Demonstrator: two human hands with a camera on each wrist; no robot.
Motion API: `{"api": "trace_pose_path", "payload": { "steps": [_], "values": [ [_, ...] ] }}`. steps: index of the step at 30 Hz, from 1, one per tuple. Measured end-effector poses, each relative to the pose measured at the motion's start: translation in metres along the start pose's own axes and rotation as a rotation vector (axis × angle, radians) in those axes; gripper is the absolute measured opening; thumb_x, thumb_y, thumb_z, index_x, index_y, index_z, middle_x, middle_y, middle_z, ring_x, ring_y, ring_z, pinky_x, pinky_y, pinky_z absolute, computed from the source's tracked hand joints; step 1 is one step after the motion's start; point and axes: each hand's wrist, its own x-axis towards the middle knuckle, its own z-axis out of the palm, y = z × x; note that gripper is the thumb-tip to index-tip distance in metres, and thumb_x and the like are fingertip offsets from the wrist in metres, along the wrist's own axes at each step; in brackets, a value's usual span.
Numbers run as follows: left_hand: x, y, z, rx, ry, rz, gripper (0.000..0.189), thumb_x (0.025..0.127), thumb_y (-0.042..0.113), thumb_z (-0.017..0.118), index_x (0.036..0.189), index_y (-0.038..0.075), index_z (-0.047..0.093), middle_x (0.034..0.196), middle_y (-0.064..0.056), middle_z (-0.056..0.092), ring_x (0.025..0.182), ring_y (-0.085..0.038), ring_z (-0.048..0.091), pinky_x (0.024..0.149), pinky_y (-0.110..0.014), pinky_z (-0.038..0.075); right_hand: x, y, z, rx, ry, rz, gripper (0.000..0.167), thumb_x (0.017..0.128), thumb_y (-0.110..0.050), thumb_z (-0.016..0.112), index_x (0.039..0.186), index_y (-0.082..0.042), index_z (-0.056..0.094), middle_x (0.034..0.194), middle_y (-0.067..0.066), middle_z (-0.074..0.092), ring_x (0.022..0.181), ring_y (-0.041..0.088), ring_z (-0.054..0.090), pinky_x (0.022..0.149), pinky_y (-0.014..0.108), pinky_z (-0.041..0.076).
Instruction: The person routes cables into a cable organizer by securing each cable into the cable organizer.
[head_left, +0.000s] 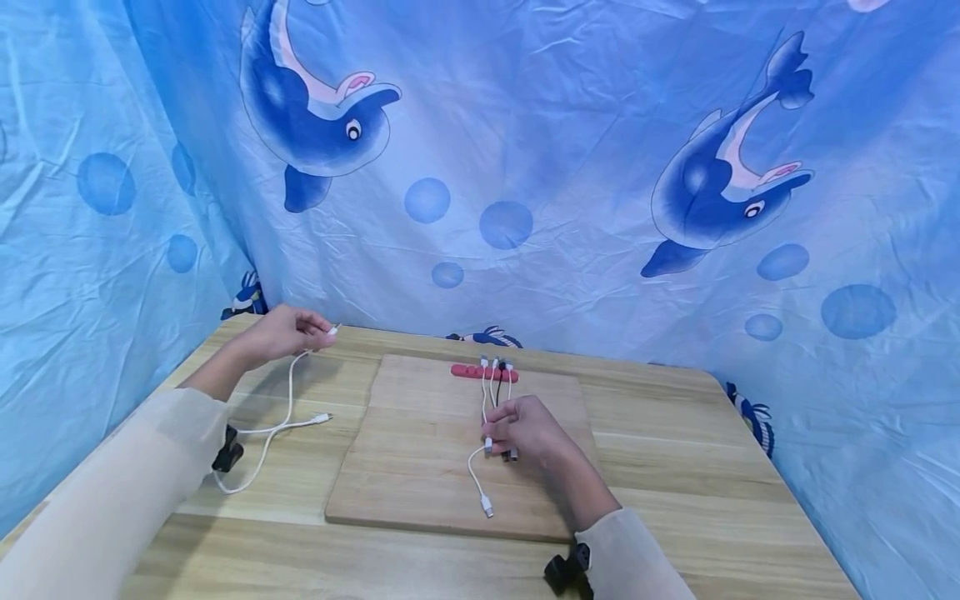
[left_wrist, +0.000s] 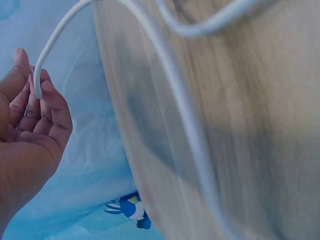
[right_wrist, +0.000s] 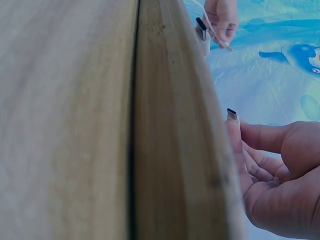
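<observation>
My left hand [head_left: 294, 331] is raised over the back left of the table and pinches one plug end of a white charging cable [head_left: 290, 385]. The rest of that cable loops down onto the wood, its other plug [head_left: 321, 418] lying left of the board. In the left wrist view, the cable [left_wrist: 172, 85] arcs away from the fingers of my left hand [left_wrist: 37, 120]. Over the wooden board [head_left: 408, 433], my right hand [head_left: 525, 429] pinches a plug [right_wrist: 232, 115] of a short white cable [head_left: 472, 471]. Its other plug [head_left: 487, 506] lies nearer the board's front edge.
A red cable holder [head_left: 467, 370] sits at the board's back edge, with several white and black cables [head_left: 483, 385] in its slots. Their lower ends run under my right hand. A blue dolphin-print cloth [head_left: 480, 167] hangs behind the table [head_left: 675, 442].
</observation>
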Motion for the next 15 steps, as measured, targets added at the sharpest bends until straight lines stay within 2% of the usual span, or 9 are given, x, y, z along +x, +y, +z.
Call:
{"api": "trace_pose_path", "payload": {
  "steps": [8, 12, 15],
  "values": [
    [0.003, 0.015, 0.004, -0.097, 0.011, 0.026, 0.038, 0.099, 0.028, 0.071, 0.122, -0.001, 0.063, 0.107, -0.014, 0.065, 0.095, -0.027, 0.061, 0.074, -0.033, 0.056, 0.002, 0.001, -0.001, 0.023, -0.026, 0.003, 0.013, 0.093, 0.002, 0.070, 0.106, 0.005, 0.070, 0.086, 0.012, 0.075, 0.070, 0.017, 0.072, 0.068, 0.032, 0.061],
    [0.003, 0.026, 0.006, -0.117, 0.024, 0.035, 0.038, 0.098, 0.029, 0.072, 0.121, 0.001, 0.061, 0.109, -0.013, 0.062, 0.094, -0.026, 0.060, 0.077, -0.035, 0.056, 0.001, 0.000, -0.002, 0.019, -0.037, -0.005, 0.014, 0.093, 0.002, 0.070, 0.107, 0.005, 0.070, 0.086, 0.012, 0.074, 0.072, 0.018, 0.072, 0.070, 0.033, 0.062],
    [-0.001, 0.040, 0.008, -0.131, 0.028, 0.036, 0.037, 0.098, 0.027, 0.072, 0.121, 0.000, 0.060, 0.109, -0.013, 0.062, 0.092, -0.024, 0.059, 0.076, -0.034, 0.055, 0.000, -0.001, -0.003, 0.016, -0.040, -0.001, 0.015, 0.093, 0.002, 0.070, 0.108, 0.005, 0.070, 0.087, 0.012, 0.074, 0.072, 0.019, 0.072, 0.071, 0.034, 0.062]
  ]
}}
